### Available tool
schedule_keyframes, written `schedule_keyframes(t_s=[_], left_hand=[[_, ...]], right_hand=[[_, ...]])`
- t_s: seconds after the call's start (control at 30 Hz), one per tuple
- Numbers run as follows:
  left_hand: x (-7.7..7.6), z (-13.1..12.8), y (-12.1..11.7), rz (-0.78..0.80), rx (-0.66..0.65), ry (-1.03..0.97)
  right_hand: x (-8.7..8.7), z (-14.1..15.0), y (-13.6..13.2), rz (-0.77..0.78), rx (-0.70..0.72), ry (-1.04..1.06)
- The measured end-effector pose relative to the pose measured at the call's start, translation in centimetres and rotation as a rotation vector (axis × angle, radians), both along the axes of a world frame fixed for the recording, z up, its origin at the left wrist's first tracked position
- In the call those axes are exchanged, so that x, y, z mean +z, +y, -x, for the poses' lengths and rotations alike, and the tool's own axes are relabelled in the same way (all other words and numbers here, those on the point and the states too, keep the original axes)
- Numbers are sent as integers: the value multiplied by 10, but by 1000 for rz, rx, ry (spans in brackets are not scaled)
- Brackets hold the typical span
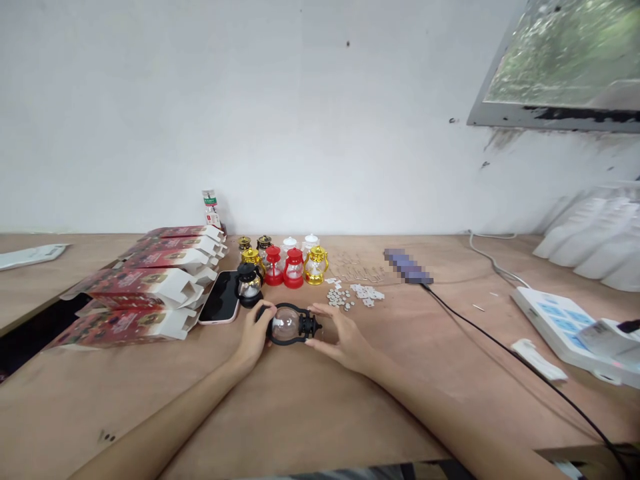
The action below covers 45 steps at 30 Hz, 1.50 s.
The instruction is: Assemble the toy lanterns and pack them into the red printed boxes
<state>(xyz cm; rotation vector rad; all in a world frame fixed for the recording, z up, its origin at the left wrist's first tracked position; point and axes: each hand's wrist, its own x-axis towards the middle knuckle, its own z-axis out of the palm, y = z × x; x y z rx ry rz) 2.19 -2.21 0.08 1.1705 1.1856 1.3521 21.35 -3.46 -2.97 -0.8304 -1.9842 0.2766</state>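
Note:
A small black toy lantern (291, 325) with a clear globe lies on its side on the wooden table (310, 413). My left hand (256, 335) grips its base end and my right hand (339, 337) grips its top end, fingers curled around it. Behind them stands a second black lantern (249, 285). Farther back is a cluster of red (293, 269), gold (316, 265) and white (289, 245) lanterns. A scatter of small round button cells and white tabs (350, 297) lies just beyond my right hand.
Several red and white cartons (145, 287) are stacked at the left, with a phone (221, 298) beside them. A black cable (500, 347) crosses the right side. A white device (555, 323) and white bags (595, 240) sit at the far right. A small bottle (212, 210) stands by the wall.

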Motion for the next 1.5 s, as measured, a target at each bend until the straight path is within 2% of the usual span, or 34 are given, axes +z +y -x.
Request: schedule_keyframes(t_s=[0.3,0.6,0.73,0.87,1.07,1.17,1.3,1.4,1.5], left_hand=[[-2,1,3,40,-37,-49],[5,0,1,183,-63,-174],[5,0,1,190,-62,-196],[4,0,2,186,-71,-228],[5,0,2,214,-95,-314],[6,1,3,281,-101,-405],[8,3,4,346,-121,-484],[7,3,4,282,-159,-437],[3,1,3,129,-178,-254]], right_hand=[[5,1,-1,9,18,-56],[6,-3,2,76,62,-69],[7,-2,3,63,56,-42],[9,-1,3,247,62,71],[8,1,7,519,126,376],[4,1,10,619,152,392],[-4,1,16,670,156,365],[-4,-2,22,644,63,425],[2,-9,23,518,-105,421]])
